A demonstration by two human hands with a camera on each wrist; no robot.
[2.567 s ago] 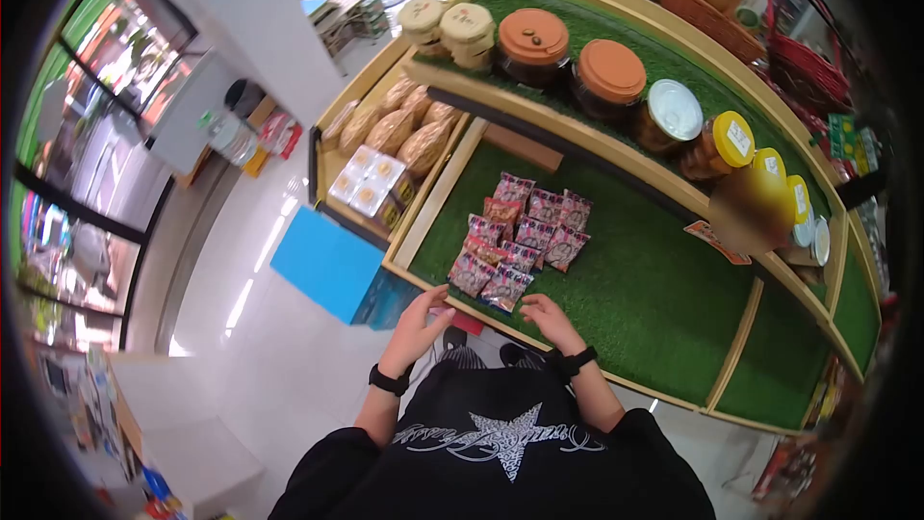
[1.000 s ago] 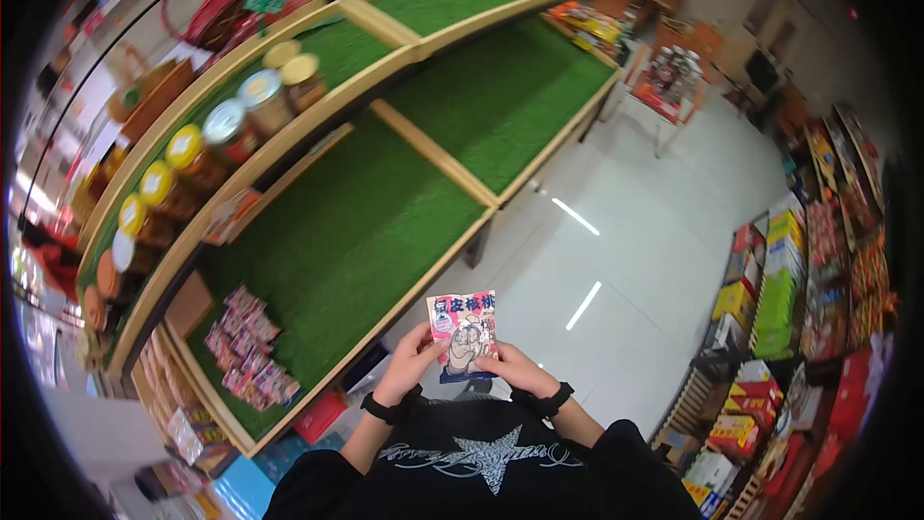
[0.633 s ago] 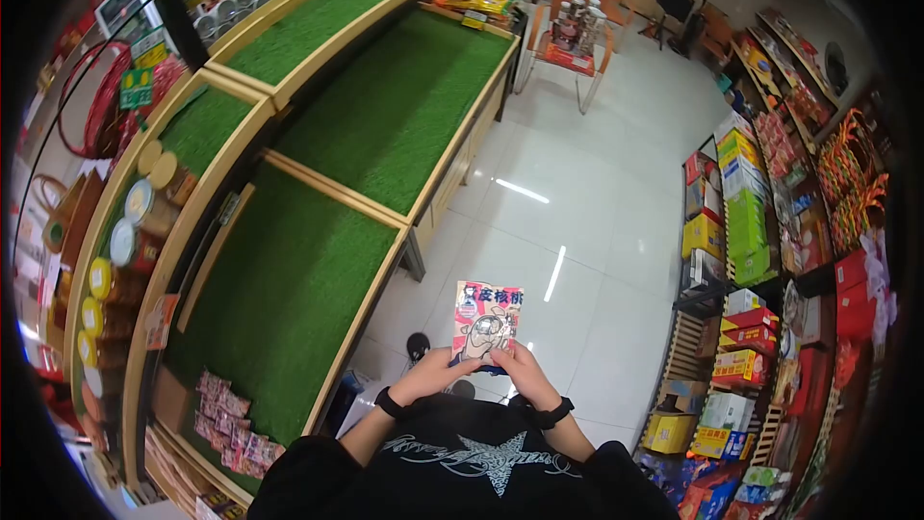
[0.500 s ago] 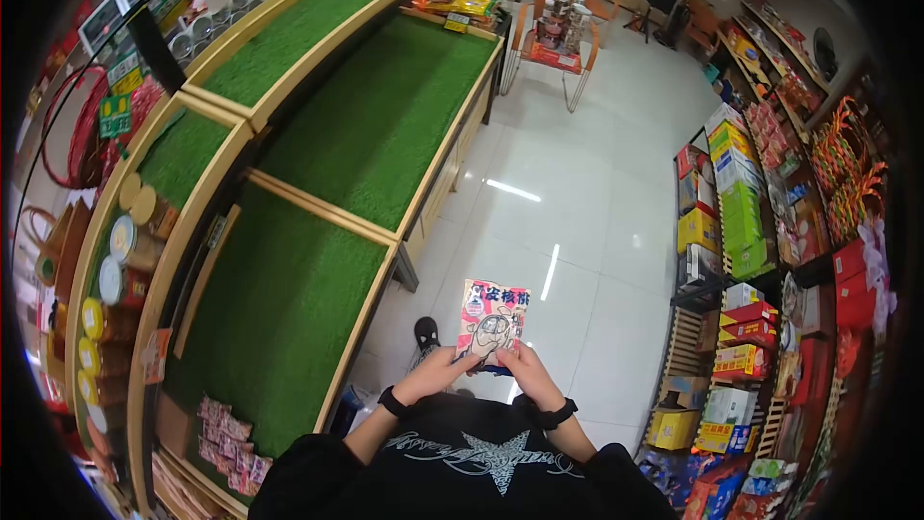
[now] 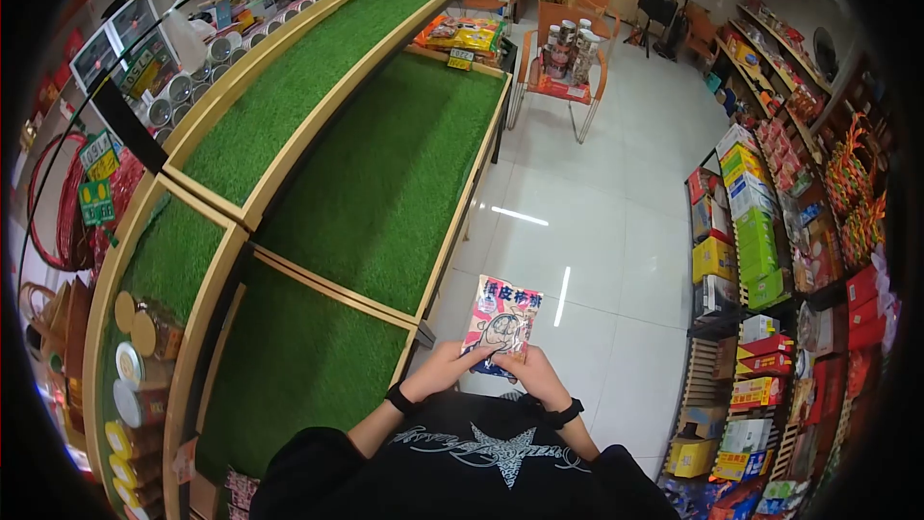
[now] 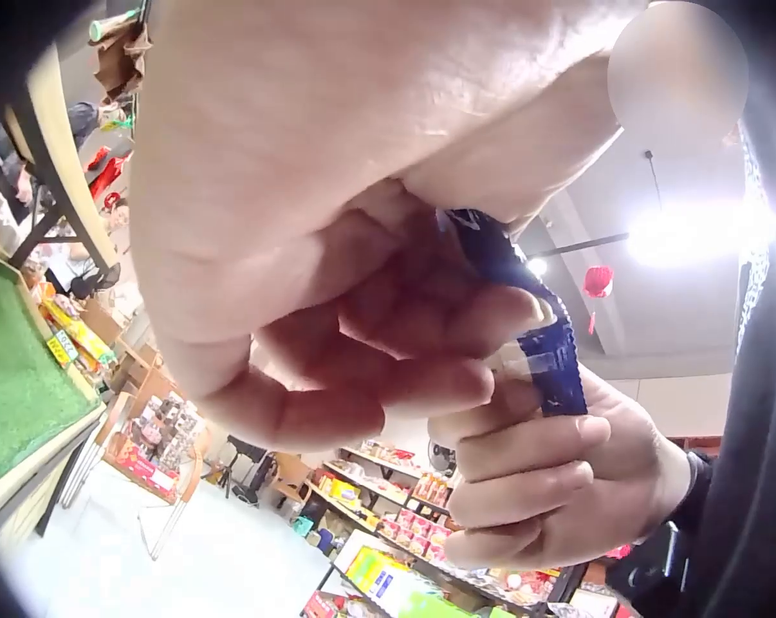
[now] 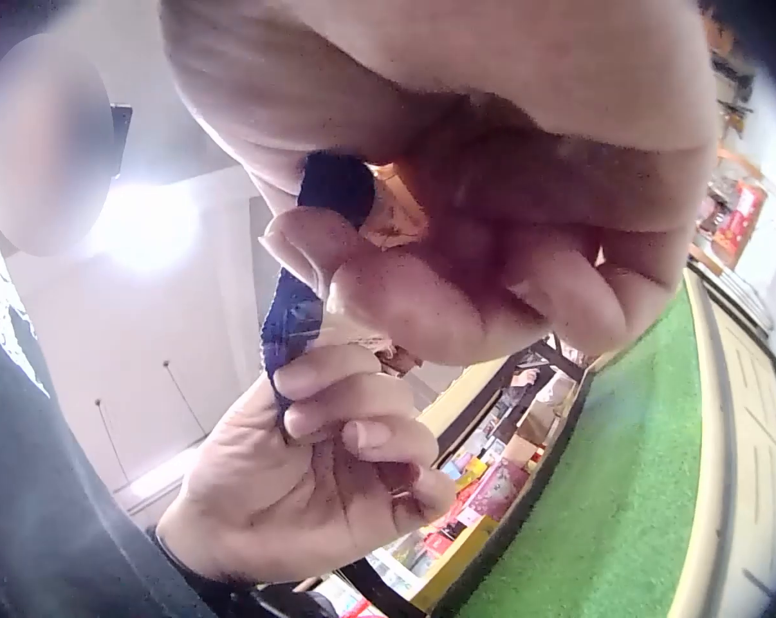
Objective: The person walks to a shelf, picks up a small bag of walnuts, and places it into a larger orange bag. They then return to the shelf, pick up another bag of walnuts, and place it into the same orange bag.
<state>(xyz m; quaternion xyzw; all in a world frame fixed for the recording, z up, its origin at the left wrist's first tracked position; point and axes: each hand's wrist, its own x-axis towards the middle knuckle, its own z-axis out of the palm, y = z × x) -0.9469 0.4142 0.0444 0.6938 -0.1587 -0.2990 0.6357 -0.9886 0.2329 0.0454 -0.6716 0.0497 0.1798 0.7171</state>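
Observation:
A pink and cream snack packet [image 5: 508,308] with blue lettering and a cartoon figure is held upright in front of the body, printed face toward me. My left hand [image 5: 435,372] grips its lower left side, thumb across the front. At the lower right my right hand [image 5: 539,377] grips it too, with the two thumbs close together. The left wrist view has the packet's dark blue bottom edge [image 6: 562,374] between the hands, curled fingers behind it. From the right wrist, the same blue strip [image 7: 289,328] appears beside the fingertips.
A green-lined wooden display stand [image 5: 385,164] runs along the left, with lidded jars [image 5: 140,366] on its upper tier. Stocked shelves [image 5: 751,231] line the right. Tiled floor [image 5: 597,260] lies between, and a chair [image 5: 563,87] bearing jars stands farther ahead.
At first both hands were above the stand's front edge, near a pile of packets. Now both hold one packet, and the head view has turned right, along the aisle.

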